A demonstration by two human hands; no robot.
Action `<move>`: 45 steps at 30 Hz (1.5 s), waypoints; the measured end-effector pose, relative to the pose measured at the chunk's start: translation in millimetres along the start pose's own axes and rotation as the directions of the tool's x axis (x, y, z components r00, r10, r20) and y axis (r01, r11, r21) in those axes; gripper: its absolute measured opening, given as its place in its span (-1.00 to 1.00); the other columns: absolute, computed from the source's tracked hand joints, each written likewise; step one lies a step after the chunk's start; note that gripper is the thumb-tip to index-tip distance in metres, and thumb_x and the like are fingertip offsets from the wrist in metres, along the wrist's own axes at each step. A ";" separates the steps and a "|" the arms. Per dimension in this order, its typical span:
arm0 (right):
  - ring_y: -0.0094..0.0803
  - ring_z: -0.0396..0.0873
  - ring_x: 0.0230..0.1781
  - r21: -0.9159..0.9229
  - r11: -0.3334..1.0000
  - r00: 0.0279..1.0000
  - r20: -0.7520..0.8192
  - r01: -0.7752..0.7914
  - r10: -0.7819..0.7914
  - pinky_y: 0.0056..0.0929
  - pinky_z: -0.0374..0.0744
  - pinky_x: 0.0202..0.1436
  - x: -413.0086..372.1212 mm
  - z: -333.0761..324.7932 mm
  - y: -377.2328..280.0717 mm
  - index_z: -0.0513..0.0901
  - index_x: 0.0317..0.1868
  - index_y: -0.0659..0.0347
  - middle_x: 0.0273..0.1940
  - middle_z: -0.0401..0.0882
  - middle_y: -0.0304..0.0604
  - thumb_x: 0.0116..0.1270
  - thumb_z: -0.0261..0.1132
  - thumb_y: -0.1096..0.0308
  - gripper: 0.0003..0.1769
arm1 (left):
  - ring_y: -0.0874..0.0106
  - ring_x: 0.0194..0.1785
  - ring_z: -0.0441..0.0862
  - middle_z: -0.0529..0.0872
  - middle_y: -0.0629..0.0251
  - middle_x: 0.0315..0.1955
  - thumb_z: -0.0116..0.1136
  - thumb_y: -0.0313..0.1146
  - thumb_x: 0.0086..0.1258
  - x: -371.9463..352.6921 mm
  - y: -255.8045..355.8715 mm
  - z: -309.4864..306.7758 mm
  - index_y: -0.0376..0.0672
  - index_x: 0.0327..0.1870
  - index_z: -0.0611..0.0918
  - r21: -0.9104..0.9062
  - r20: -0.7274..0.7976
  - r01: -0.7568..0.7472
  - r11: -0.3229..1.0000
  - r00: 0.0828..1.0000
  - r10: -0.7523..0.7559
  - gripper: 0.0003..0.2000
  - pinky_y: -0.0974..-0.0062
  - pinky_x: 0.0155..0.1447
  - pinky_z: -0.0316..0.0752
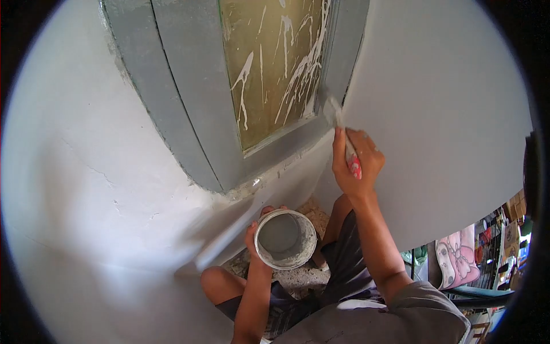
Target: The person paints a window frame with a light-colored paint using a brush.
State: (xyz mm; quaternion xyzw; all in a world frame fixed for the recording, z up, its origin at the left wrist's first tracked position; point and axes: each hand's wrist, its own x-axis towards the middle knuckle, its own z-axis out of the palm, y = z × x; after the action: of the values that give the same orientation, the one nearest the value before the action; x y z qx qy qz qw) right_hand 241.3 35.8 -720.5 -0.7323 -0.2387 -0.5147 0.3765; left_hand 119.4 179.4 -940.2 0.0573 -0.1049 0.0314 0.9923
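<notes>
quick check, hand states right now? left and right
Left hand: closed around the round metal can of grey paint.
Right hand: closed on the red-handled paintbrush, bristles against the grey window frame.

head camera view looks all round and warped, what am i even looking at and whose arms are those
There is no machine here. The one picture comes from a camera worn on a person's head, looking forward and down; its wide lens bends the edges. Both arms are that person's own. The right hand grips a paintbrush with a red-tipped handle, its bristles at the lower corner of a grey window frame. The left hand holds a round paint can with grey paint inside. The glass pane is streaked with white splashes, and a pale wall surrounds the frame.
</notes>
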 end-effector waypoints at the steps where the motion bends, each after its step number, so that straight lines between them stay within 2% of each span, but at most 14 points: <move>1: -0.09 0.61 -0.62 -0.012 1.000 1.000 -0.005 0.020 -0.020 -0.27 0.48 -0.57 5.4 5.9 1.8 0.70 -0.36 0.26 -0.53 0.61 -0.04 0.31 0.44 0.41 -0.87 | 0.04 0.29 0.55 0.54 -0.05 0.26 0.12 0.08 0.37 0.0 -0.9 -1.1 -0.18 0.21 0.51 0.028 0.016 -0.005 1.000 1.000 0.004 -0.44 0.01 0.30 0.55; 3: -0.07 0.60 -0.61 -0.033 0.998 0.998 -0.014 0.059 -0.060 -0.26 0.48 -0.56 11.1 16.8 7.2 0.71 -0.34 0.26 -0.51 0.62 -0.02 0.33 0.43 0.38 -0.86 | 0.05 0.29 0.55 0.53 -0.04 0.26 0.12 0.08 0.37 1.0 -0.8 -1.4 -0.17 0.21 0.51 0.085 0.047 -0.017 0.996 0.999 0.013 -0.45 0.02 0.29 0.56; 6: -0.02 0.60 -0.60 -0.150 0.987 0.984 0.156 -0.059 0.082 -0.19 0.50 -0.52 -11.9 18.2 11.5 0.72 -0.37 0.28 -0.49 0.65 0.05 0.35 0.42 0.31 -0.79 | -0.07 0.37 0.51 0.58 0.05 0.26 0.34 -0.08 0.41 2.4 3.3 5.2 -0.08 0.18 0.55 -0.008 0.099 0.034 0.999 0.995 -0.033 -0.57 -0.04 0.36 0.59; 12: 0.19 0.48 -0.58 -0.076 0.965 0.890 0.373 -0.252 0.262 -0.12 0.48 -0.45 18.0 -13.7 -3.5 0.64 -0.56 0.36 -0.62 0.50 0.18 0.34 0.37 0.27 -0.63 | -0.08 0.38 0.48 0.55 0.04 0.28 0.29 -0.03 0.44 3.4 4.1 0.4 -0.08 0.18 0.55 0.005 0.098 0.004 1.000 0.995 -0.005 -0.57 -0.13 0.30 0.61; 15: -0.22 0.33 -0.73 -0.079 0.986 0.900 0.402 -0.148 0.167 -0.30 0.41 -0.51 40.8 -4.8 10.7 0.73 -0.47 0.34 -0.69 0.50 -0.01 0.38 0.36 0.27 -0.68 | -0.09 0.38 0.46 0.54 0.03 0.27 0.25 0.00 0.45 4.5 4.2 11.6 -0.08 0.19 0.55 -0.010 0.133 0.018 1.000 0.991 -0.017 -0.56 -0.14 0.29 0.60; 18: 0.20 0.39 -0.61 -0.076 0.987 0.908 0.389 -0.139 0.158 -0.15 0.45 -0.47 71.7 5.2 12.9 0.63 -0.57 0.35 -0.66 0.43 0.16 0.34 0.34 0.25 -0.62 | -0.10 0.38 0.46 0.56 0.03 0.26 0.22 0.03 0.45 5.0 5.9 16.8 -0.10 0.18 0.55 0.033 0.128 -0.005 0.999 0.992 0.001 -0.54 -0.13 0.30 0.59; 21: 0.13 0.45 -0.63 -0.089 0.988 0.948 0.284 -0.124 0.144 -0.18 0.46 -0.47 88.0 3.7 -1.7 0.63 -0.58 0.33 -0.66 0.47 0.14 0.33 0.37 0.27 -0.63 | 0.05 0.26 0.57 0.58 -0.05 0.23 0.11 0.05 0.38 4.8 6.3 16.9 -0.19 0.19 0.52 0.053 0.079 -0.051 0.997 0.996 0.047 -0.47 0.03 0.25 0.58; 24: 0.02 0.52 -0.64 -0.020 1.000 1.000 -0.009 0.005 -0.005 -0.24 0.47 -0.50 85.9 0.6 -12.1 0.65 -0.55 0.28 -0.60 0.56 0.08 0.34 0.40 0.29 -0.68 | -0.12 0.35 0.48 0.61 0.01 0.23 0.19 0.03 0.47 5.6 7.9 8.1 -0.12 0.14 0.55 0.028 0.111 -0.038 0.999 0.993 0.035 -0.56 -0.12 0.29 0.58; 27: -0.04 0.58 -0.61 -0.011 0.994 0.980 -0.162 0.113 -0.113 -0.26 0.50 -0.52 73.8 0.6 -16.9 0.68 -0.47 0.25 -0.54 0.62 0.02 0.35 0.41 0.31 -0.74 | -0.13 0.35 0.49 0.59 0.00 0.24 0.19 0.02 0.47 5.6 7.2 4.7 -0.12 0.13 0.55 0.018 0.074 -0.013 1.000 0.997 0.011 -0.58 -0.14 0.29 0.58; 30: -0.03 0.62 -0.59 -0.131 0.983 0.990 -0.038 0.128 -0.134 -0.23 0.52 -0.52 43.6 14.6 -0.2 0.69 -0.43 0.24 -0.51 0.64 0.01 0.36 0.40 0.31 -0.77 | -0.14 0.37 0.48 0.57 0.00 0.27 0.20 0.01 0.47 2.9 5.5 12.7 -0.11 0.15 0.55 -0.030 0.081 0.023 0.999 0.996 -0.021 -0.57 -0.16 0.29 0.58; 36: 0.08 0.61 -0.58 -0.256 0.966 0.916 0.381 -0.027 0.126 -0.08 0.54 -0.48 -13.4 6.4 3.1 0.63 -0.50 0.25 -0.50 0.64 0.05 0.39 0.34 0.26 -0.68 | -0.15 0.39 0.46 0.54 0.03 0.30 0.20 0.00 0.48 3.4 8.0 11.9 -0.08 0.21 0.55 -0.022 0.102 0.016 1.000 0.995 -0.014 -0.56 -0.18 0.32 0.56; 39: 0.15 0.59 -0.58 -0.166 0.986 0.920 0.383 -0.021 0.084 -0.03 0.53 -0.44 -0.5 -3.2 0.5 0.61 -0.55 0.28 -0.52 0.62 0.12 0.38 0.33 0.24 -0.63 | -0.14 0.39 0.45 0.54 0.04 0.30 0.20 0.01 0.47 5.9 8.0 6.0 -0.06 0.24 0.55 0.047 0.152 0.004 0.999 0.988 -0.011 -0.54 -0.19 0.35 0.52; 42: 0.15 0.50 -0.58 -0.147 0.988 0.926 0.366 -0.039 0.091 -0.17 0.47 -0.47 23.4 -1.5 2.4 0.69 -0.50 0.32 -0.61 0.52 0.13 0.36 0.38 0.25 -0.66 | -0.13 0.39 0.45 0.54 0.04 0.31 0.21 0.03 0.46 5.2 6.3 6.5 -0.05 0.28 0.55 -0.003 0.148 0.039 0.999 0.988 -0.038 -0.51 -0.18 0.37 0.49; 45: 0.14 0.58 -0.54 -0.127 0.989 0.956 0.273 -0.074 0.107 -0.07 0.50 -0.43 53.9 4.0 1.3 0.64 -0.55 0.32 -0.58 0.57 0.15 0.38 0.35 0.22 -0.61 | 0.04 0.27 0.56 0.54 -0.02 0.25 0.13 0.06 0.37 4.1 3.2 16.1 -0.16 0.21 0.53 0.050 0.058 -0.011 0.999 0.998 0.008 -0.46 0.01 0.27 0.56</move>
State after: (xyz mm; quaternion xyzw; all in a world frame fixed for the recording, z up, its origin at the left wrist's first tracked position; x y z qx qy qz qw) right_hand 263.7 36.2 -671.3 -0.8283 -0.2254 -0.4015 0.3192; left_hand 119.9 180.9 -923.4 0.0826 -0.1329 0.0369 0.9870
